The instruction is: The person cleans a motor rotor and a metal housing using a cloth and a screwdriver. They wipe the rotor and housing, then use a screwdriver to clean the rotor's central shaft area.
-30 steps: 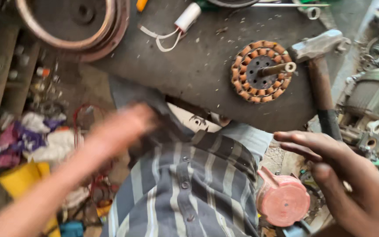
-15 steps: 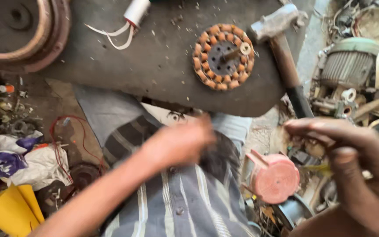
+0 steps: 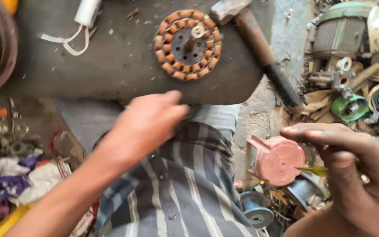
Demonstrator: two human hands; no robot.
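My left hand [image 3: 147, 123] is blurred with motion over my striped shirt [image 3: 176, 188], its fingertips touching or almost touching the near edge of the dark work board [image 3: 110, 66]; nothing shows in it. On the board, a little beyond it, lies a round motor stator [image 3: 188, 44] ringed with copper coils, a shaft standing in its middle. My right hand [image 3: 352, 171] is low at the right, fingers pinched on a small thin yellowish strip [image 3: 311, 170]. Just left of that hand stands a pink round housing [image 3: 279, 160].
A hammer [image 3: 259, 48] lies across the board's right end, its handle hanging over the edge. A white cylinder with white leads [image 3: 84, 13] lies at the back left. A green motor [image 3: 341, 28], scrap parts and a wire spool [image 3: 255, 213] crowd the right; rags and clutter fill the left floor.
My left hand has swept right and forward, from over my lap to the board's near edge. My right hand has closed on the yellowish strip. The view has shifted right.
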